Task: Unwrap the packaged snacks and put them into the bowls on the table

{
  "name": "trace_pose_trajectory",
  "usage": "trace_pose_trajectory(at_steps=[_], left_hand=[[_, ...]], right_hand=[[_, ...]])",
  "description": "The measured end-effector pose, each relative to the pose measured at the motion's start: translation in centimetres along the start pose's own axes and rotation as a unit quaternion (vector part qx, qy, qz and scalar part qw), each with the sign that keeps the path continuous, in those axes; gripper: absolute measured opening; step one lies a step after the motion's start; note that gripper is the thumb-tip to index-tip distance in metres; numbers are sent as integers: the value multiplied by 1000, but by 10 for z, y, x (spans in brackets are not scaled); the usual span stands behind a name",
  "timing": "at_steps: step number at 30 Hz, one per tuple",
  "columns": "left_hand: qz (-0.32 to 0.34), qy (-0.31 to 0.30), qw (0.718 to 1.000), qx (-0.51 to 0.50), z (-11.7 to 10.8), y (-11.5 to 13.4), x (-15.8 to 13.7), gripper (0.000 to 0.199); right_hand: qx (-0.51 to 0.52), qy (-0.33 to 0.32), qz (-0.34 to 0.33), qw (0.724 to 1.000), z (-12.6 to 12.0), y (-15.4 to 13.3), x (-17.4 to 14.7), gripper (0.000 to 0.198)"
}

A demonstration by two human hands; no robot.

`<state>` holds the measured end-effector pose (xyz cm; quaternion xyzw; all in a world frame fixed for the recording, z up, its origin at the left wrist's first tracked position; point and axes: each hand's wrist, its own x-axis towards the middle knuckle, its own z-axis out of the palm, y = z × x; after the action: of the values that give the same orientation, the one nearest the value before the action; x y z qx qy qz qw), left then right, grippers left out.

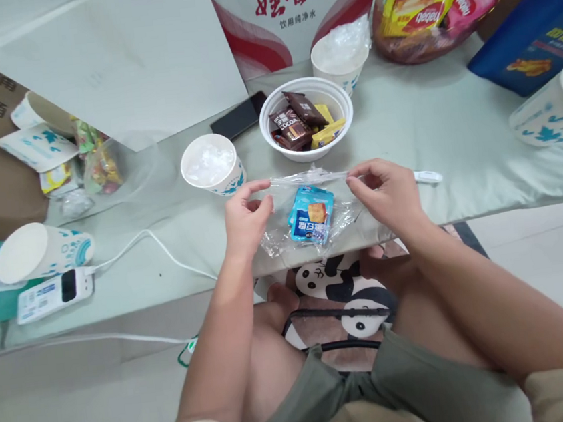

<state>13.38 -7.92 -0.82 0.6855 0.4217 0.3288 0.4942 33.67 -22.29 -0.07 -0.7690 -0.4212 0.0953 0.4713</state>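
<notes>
A clear plastic bag lies at the table's front edge, its top edge stretched between my two hands. Inside it are blue snack packets, the upper one showing a golden cube-shaped snack. My left hand pinches the bag's top left corner between thumb and forefinger. At the top right corner, my right hand pinches the same edge. Just behind the bag stands a white bowl holding brown cocoa packets and yellow packets.
Paper cups with clear plastic stand left of and behind the bowl. A phone lies behind it. A white power bank with a cable sits at left. Back right hold a snack basket and a blue bag.
</notes>
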Motion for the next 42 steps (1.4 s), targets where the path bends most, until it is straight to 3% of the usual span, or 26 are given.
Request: trace_pose_trajectory(at_steps=[3, 5, 10, 12, 15, 21, 28, 32, 42], left_hand=[[-9, -33, 999, 24, -4, 1, -1, 18], [1, -52, 997, 63, -6, 3, -2, 25], [132, -47, 965, 222, -5, 11, -2, 33], [171, -79, 956, 225, -1, 13, 0, 29], [171, -118, 960, 190, 6, 14, 2, 10], [118, -24, 991, 54, 7, 17, 8, 24], [78, 49, 996, -16, 12, 16, 8, 38], [82, 52, 995, -1, 15, 13, 7, 39], [103, 102, 989, 15, 12, 15, 8, 47]], right_hand=[[15, -27, 2, 1000, 1, 2, 1, 14], [16, -73, -41, 996, 4, 3, 1, 17], [8, -159, -176, 972, 13, -1, -4, 9], [22, -184, -209, 960, 17, -5, -6, 11], [22, -208, -236, 949, 21, -10, -8, 10], [-5, -100, -168, 981, 19, -7, -5, 9], [57, 6, -39, 998, 18, -1, -1, 5], [92, 17, 0, 996, 19, 0, 0, 14], [98, 43, 25, 994, 13, -3, 3, 15]])
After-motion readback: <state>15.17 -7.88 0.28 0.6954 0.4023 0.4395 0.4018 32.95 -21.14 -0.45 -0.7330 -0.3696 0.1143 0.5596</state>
